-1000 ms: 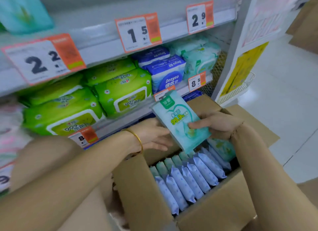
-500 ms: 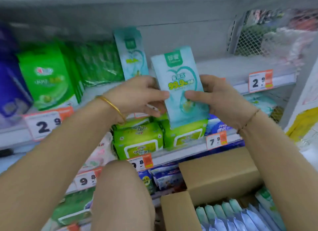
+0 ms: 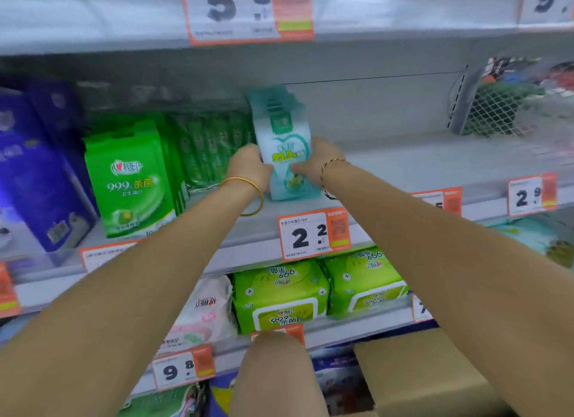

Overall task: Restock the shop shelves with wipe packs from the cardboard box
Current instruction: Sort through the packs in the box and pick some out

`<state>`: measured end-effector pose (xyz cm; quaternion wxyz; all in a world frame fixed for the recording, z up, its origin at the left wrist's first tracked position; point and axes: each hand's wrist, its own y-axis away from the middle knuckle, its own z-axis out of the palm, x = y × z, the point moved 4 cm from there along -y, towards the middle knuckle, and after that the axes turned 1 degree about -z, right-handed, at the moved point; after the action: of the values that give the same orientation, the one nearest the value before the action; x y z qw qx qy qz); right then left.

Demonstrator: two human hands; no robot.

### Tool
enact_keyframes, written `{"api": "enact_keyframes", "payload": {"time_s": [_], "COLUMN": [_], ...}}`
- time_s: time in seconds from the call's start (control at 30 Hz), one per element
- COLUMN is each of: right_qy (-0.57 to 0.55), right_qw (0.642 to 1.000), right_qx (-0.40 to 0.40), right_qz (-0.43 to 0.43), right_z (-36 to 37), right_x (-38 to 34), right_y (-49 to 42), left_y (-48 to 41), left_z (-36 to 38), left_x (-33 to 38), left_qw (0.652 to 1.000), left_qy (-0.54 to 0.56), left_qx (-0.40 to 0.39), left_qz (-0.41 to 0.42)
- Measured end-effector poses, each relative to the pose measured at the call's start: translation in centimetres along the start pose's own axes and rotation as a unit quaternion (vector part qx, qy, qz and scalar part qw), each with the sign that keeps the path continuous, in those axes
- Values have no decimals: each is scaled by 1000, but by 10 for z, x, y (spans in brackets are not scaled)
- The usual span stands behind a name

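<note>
Wipe pack (image 3: 287, 165), teal and white, stands upright on the middle shelf (image 3: 403, 165). It is at the front of a row of like packs (image 3: 273, 106) that runs back toward the rear wall. The left hand (image 3: 248, 165) grips its left edge with curled fingers. The right hand (image 3: 315, 157) grips its right edge the same way, and fingertips of both press on its face. A gold bangle (image 3: 253, 196) sits on the left wrist, a thin bracelet (image 3: 332, 162) on the right. Just left of the row stand dark green sachets (image 3: 214, 149), then bright green packs (image 3: 130, 180), then blue packs (image 3: 37, 180). To the right, the grey shelf floor runs to a mesh divider (image 3: 494, 112). A price tag (image 3: 313, 235) reading 2.2 hangs on the shelf edge just below the held pack. One shelf down lie lime-green packs (image 3: 279, 295). The cardboard box (image 3: 419, 376) shows at the bottom right, its contents out of view.
</note>
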<state>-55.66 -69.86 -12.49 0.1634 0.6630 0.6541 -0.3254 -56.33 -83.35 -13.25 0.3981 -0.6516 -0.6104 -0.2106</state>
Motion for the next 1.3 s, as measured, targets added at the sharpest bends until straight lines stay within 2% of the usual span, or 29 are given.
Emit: {"api": "enact_keyframes", "payload": {"time_s": [0.17, 0.3, 0.5, 0.63, 0.7, 0.87, 0.93, 1.03, 1.13, 1.23, 1.3], "right_qy": [0, -4, 36, 21, -14, -159, -227, -289, -235, -137, -46], "right_qw": [1000, 1000, 999, 999, 999, 986, 973, 957, 961, 942, 927], "right_qx": [-1, -1, -32, -10, 13, 34, 29, -3, -61, -124, -158], "right_qz": [14, 9, 24, 38, 28, -21, -33, 10, 131, 282, 339], "right_z": [4, 10, 11, -6, -19, -52, -66, -74, -54, -23, -3], "right_x": [2, -1, 0, 2, 4, 24, 45, 97, 188, 300, 362], "right_y": [-10, -14, -10, 6, 17, 80, 122, 186, 227, 259, 282], "left_y": [-9, -18, -14, 5, 21, 94, 132, 179, 213, 248, 270], "left_z": [4, 2, 2, -6, -11, -3, 16, 72, 152, 233, 277], "left_x": [0, -7, -11, -2, 7, 35, 40, 41, 29, 19, 15], "left_qw": [996, 995, 997, 996, 996, 977, 970, 965, 952, 916, 888], "left_qy": [-65, -85, -68, -65, -29, 153, 194, 194, 131, 63, 24], "left_qx": [50, 56, 26, 61, 79, 73, 29, -109, -259, -391, -456], "left_qz": [28, 19, -18, -7, 27, 129, 142, 136, 95, 69, 61]}}
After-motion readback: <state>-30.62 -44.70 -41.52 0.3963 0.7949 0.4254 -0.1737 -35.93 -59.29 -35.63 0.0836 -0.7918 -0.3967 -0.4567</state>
